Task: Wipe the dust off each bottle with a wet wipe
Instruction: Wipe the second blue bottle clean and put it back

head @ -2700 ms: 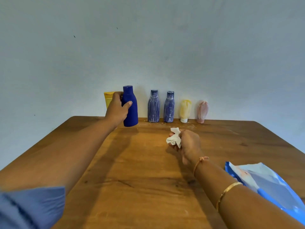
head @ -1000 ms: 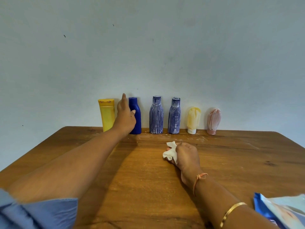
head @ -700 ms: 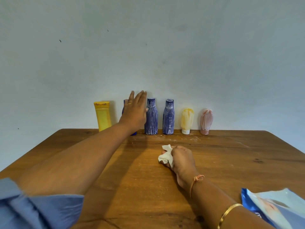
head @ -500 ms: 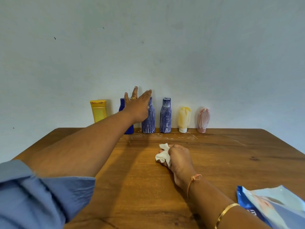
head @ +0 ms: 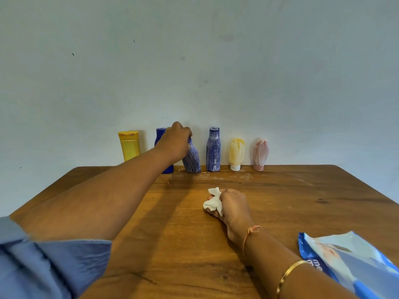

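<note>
Several bottles stand in a row against the wall at the table's far edge. From the left: a clean yellow bottle [head: 129,145], a clean dark blue bottle [head: 160,137] partly hidden by my arm, a dusty blue bottle [head: 192,159], a second dusty blue bottle [head: 213,151], a dusty pale yellow tube [head: 236,153] and a dusty pink tube [head: 260,153]. My left hand [head: 174,142] grips the top of the first dusty blue bottle, which tilts to the left. My right hand [head: 232,205] rests on the table mid-way, closed on a crumpled white wet wipe [head: 212,201].
A blue wet-wipe pack [head: 354,264] lies at the near right of the wooden table [head: 302,201]. White dust specks lie on the wood in front of the dusty bottles. A plain pale wall rises right behind the row.
My left hand set the clean dark blue bottle back in the row, opened, moved right, and has closed on the neighbouring dusty blue bottle, tilting it. My right hand stayed put with the wipe.
</note>
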The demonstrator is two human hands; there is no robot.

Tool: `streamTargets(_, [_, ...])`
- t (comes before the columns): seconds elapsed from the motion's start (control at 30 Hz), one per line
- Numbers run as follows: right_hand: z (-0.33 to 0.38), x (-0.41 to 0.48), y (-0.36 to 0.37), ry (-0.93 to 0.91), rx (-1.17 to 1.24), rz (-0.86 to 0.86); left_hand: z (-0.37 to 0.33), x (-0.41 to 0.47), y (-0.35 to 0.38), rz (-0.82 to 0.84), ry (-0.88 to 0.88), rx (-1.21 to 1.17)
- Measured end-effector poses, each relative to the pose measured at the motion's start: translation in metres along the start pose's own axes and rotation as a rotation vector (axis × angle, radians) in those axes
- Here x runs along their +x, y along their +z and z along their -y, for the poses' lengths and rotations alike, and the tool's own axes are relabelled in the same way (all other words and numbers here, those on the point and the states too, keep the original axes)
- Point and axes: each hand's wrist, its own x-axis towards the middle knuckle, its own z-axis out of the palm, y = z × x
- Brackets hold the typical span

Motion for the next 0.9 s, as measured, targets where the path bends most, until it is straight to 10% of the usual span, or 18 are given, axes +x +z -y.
streamTargets(0.23, [0.008,-0.049,-0.016,0.077,-0.071,-0.061,-0.020,-0.037,-0.063,0.175,-0.149,-0.208])
streamTargets(0.5, [0.019,-0.131,-0.051,0.031,0.485,-0.024,-0.034,-0.153,-0.100,-0.007,-0.368,-0.797])
streamTargets(0.9, [0.001,-0.231,-0.089,0.004,0.562,0.375,-0.066,-0.303,-0.093,-0.134,-0.597,-1.272])
